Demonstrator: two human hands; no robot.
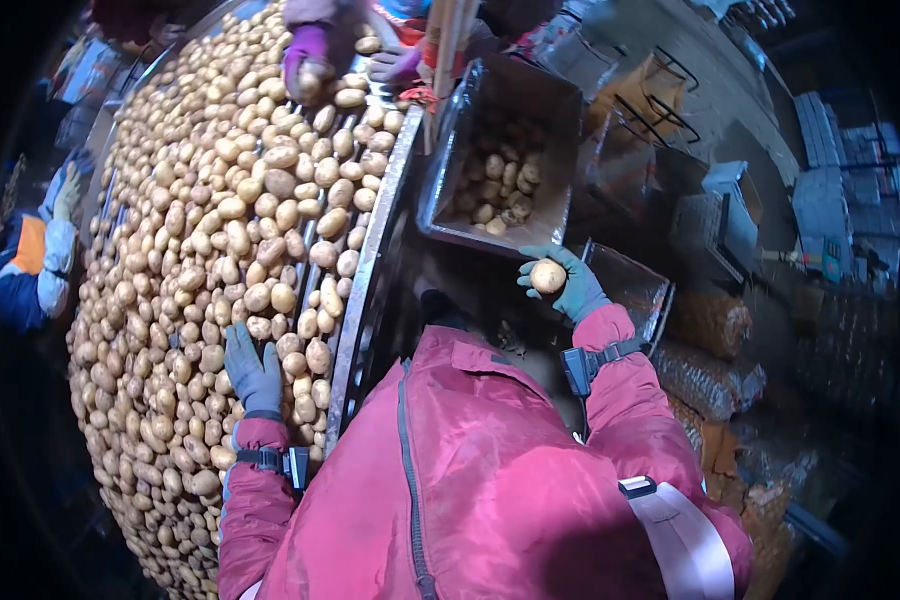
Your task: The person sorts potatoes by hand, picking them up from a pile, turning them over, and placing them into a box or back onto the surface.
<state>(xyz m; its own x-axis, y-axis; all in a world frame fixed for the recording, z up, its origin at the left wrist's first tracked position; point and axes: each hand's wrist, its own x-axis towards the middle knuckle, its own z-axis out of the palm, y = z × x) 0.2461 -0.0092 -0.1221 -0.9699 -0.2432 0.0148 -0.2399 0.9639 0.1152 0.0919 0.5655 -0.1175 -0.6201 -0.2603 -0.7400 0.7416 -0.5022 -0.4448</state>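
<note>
Your red jacket fills the foreground, your left hand has fingers spread on piled potatoes, and your right hand loosely cups one potato by the bin, so slack fingers could totally drop it.

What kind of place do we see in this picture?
Probably a potato sorting or packing shed. Loose potatoes cover a wide surface with a metal edge, another person's gloved hand is among them, and a lined box beside it holds more.
</note>
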